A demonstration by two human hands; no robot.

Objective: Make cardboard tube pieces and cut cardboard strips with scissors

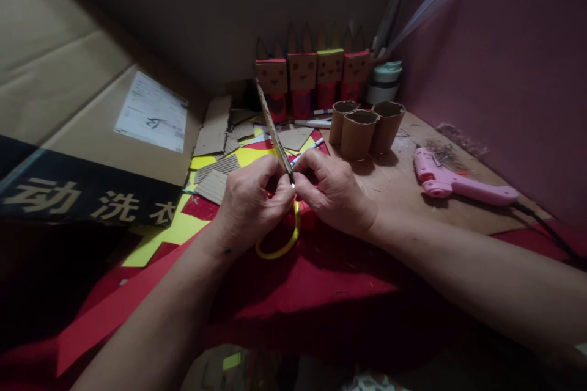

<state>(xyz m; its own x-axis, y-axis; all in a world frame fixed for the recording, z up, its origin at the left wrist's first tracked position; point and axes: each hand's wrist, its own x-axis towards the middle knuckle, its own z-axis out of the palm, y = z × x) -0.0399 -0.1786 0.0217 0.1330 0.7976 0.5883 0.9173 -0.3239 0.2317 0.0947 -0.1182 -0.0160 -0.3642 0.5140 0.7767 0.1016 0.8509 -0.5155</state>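
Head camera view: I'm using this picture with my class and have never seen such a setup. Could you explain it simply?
There is no machine here, only one person's bare hands. The single picture comes from a camera worn on the head, looking forward and down.

The left hand and right hand meet in the middle, holding the near end of a thin cardboard piece, seen edge-on. The yellow loop below looks like a scissors handle; whether it is held is hidden.

On the table, yellow paper and cardboard scraps lie to the left; three cardboard tubes and a pink glue gun are to the right. Four box-headed figures stand behind.
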